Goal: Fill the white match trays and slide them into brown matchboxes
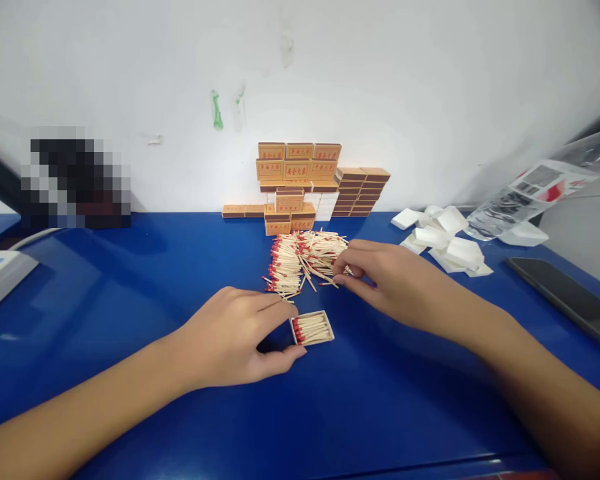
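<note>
A small white matchbox tray point(313, 328) lies on the blue table point(130, 280), partly filled with red-tipped matches. My left hand point(230, 337) rests beside it, thumb and forefinger pinching the tray's left end. A loose pile of matches point(303, 260) lies just beyond the tray. My right hand point(380, 273) reaches into the pile's right side, its fingertips pinched on a few matches.
Stacks of tan matchboxes point(300, 180) stand against the white wall. Several empty white trays point(445, 243) lie at the right, near a clear plastic bag point(535, 193). A dark phone point(570, 300) sits at the right edge. A white device point(0, 273) is at the left edge.
</note>
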A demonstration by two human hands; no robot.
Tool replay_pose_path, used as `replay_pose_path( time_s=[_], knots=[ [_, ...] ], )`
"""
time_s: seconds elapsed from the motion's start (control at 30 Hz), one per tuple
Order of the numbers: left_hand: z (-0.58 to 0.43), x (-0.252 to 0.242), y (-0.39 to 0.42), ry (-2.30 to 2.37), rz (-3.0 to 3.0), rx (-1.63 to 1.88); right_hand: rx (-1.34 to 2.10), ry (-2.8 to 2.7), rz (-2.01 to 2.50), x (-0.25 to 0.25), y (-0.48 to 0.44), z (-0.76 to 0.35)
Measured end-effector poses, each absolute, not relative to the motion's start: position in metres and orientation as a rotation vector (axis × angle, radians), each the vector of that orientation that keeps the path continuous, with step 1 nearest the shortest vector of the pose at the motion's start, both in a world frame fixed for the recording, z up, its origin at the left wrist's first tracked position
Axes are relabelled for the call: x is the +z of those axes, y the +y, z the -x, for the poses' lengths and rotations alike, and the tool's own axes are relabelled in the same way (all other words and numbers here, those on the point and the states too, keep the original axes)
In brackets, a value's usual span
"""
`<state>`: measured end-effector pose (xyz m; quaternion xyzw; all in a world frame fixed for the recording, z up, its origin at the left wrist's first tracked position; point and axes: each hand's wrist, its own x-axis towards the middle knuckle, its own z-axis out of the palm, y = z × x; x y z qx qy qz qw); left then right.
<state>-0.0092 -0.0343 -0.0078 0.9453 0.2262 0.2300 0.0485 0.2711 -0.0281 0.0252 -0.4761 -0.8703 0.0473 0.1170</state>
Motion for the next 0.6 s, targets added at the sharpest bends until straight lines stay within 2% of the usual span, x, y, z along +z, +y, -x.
replay_pose_path(
  time_s=[0.6],
  knots=[
    [0.01,-0.007,-0.033,0.729,-2.901,0.695,0.25,-2.64,1.498,0.014,-0.025,-0.27]
  ],
)
